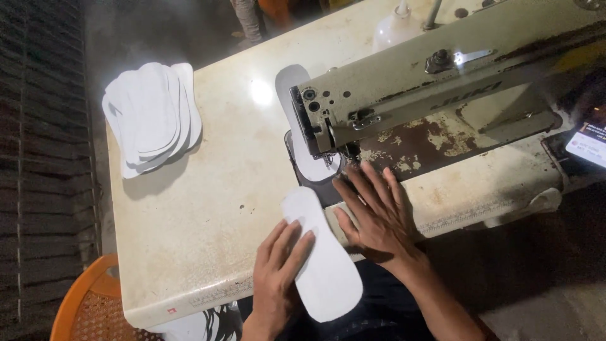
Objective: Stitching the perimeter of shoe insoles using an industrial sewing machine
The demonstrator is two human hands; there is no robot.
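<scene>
My left hand (278, 271) lies flat on a white sole-shaped fabric piece (325, 271) that hangs over the table's near edge. Flat beside it, fingers spread, my right hand (374, 211) presses on the machine bed just in front of the needle. A cream industrial sewing machine (429, 88) stands on the table, its head over the needle area (331, 158). Another white piece (290, 85) runs under the machine head and out behind it.
A stack of several white sole-shaped pieces (151, 117) lies at the table's far left. The worn cream table (208, 208) ends close to my body. An orange chair (82, 303) stands at lower left. A lit phone screen (587, 142) sits at the right edge.
</scene>
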